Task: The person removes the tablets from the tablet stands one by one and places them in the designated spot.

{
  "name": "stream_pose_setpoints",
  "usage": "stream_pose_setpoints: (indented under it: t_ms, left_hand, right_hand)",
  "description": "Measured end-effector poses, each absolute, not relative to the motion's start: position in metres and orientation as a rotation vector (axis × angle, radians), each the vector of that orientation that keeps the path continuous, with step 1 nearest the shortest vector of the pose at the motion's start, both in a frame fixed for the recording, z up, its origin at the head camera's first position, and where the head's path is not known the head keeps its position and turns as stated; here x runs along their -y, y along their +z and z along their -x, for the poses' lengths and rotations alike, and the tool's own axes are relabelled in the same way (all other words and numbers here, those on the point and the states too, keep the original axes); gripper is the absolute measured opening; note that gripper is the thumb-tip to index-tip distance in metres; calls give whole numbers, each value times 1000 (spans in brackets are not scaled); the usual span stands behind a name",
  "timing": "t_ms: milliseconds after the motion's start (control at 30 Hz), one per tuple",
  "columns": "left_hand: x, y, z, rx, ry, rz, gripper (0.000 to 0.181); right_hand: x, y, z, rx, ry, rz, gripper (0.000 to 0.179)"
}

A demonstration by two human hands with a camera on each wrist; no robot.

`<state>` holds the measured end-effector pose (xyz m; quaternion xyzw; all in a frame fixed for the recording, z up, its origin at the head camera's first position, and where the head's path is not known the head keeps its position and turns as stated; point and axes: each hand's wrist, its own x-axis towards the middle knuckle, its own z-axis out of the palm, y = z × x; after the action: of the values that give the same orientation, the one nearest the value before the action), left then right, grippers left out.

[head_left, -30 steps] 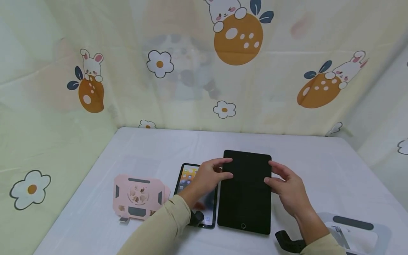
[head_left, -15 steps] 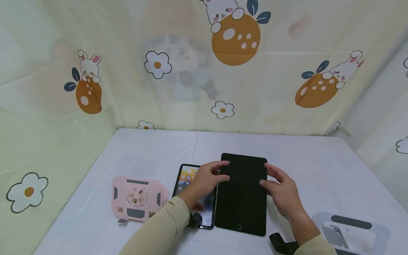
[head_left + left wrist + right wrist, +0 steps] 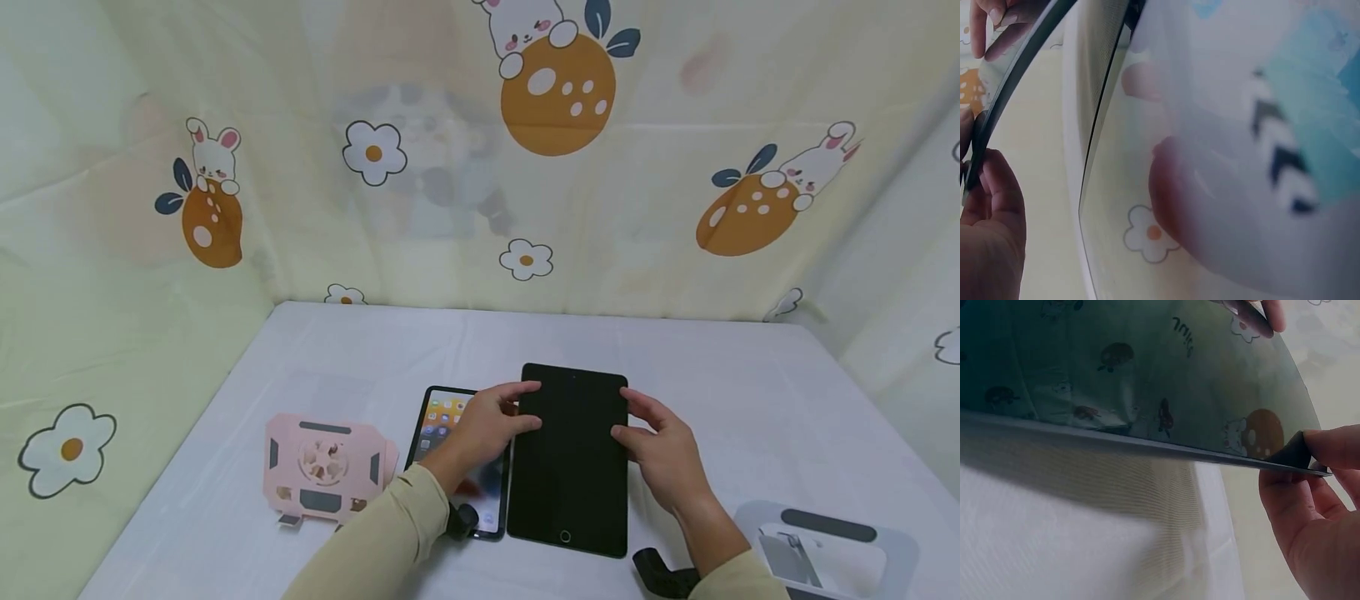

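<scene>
A black tablet (image 3: 567, 467) with a round home button and a dark screen is held between both hands in the head view. My left hand (image 3: 483, 425) pinches its left edge near the far end, thumb on the screen side. Across from it my right hand (image 3: 667, 450) pinches the right edge in the same way. In the right wrist view the tablet (image 3: 1147, 381) is raised off the table, with a shadow below its edge. Partly under my left forearm lies a second tablet (image 3: 491, 492) with a lit screen of app icons.
A pink tablet stand (image 3: 322, 462) with grey pads lies at the left. At the near right is a light grey stand (image 3: 896, 546) with a dark pad. A white-covered table (image 3: 712, 367) ends at a patterned curtain (image 3: 420, 250) behind.
Over the last second the black tablet and both hands have shifted slightly left and nearer in the head view. In the last half second they have hardly moved. The grip looks the same.
</scene>
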<state>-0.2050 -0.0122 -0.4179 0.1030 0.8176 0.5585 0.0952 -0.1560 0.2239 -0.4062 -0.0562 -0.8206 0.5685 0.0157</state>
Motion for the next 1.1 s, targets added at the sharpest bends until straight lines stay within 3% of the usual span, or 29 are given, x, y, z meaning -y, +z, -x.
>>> stream_pose_setpoints:
  t_ms: [1100]
  left_hand:
    - [14, -413, 195, -2471, 1605, -216, 56]
  right_hand:
    - [-226, -407, 151, 2629, 1684, 166, 66]
